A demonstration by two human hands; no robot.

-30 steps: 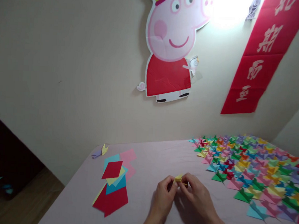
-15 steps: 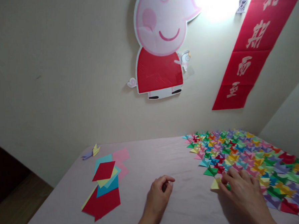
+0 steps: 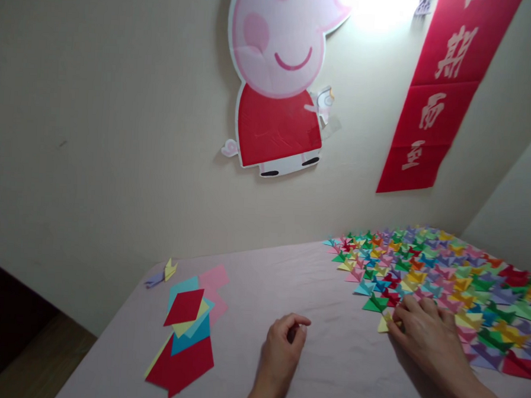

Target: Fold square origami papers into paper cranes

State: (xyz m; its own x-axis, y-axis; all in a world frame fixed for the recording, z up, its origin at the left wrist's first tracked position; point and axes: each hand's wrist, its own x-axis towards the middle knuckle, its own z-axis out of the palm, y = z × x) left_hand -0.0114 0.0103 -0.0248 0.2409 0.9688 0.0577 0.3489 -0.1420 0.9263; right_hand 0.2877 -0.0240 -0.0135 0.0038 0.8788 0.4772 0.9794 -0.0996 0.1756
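Observation:
My right hand [image 3: 425,338] lies at the near left edge of a field of several folded paper cranes [image 3: 443,285] in many colours. Its fingertips pinch a small yellow folded crane [image 3: 384,323] down on the pink tablecloth [image 3: 288,283], beside a green one [image 3: 373,303]. My left hand [image 3: 282,348] rests on the cloth at the middle, fingers loosely curled, thumb touching the forefinger, with nothing seen in it. It is well apart from the cranes.
A stack of flat paper squares [image 3: 187,331], red, blue, yellow and pink, lies at the left of the table. Two small folded pieces [image 3: 163,274] sit at the far left corner. A cartoon pig cutout [image 3: 278,81] and a red banner [image 3: 440,89] hang on the wall.
A second ago both hands pinched the yellow crane together at the table's middle. My right hand has carried it right to the edge of the rows; the left stayed behind, curled.

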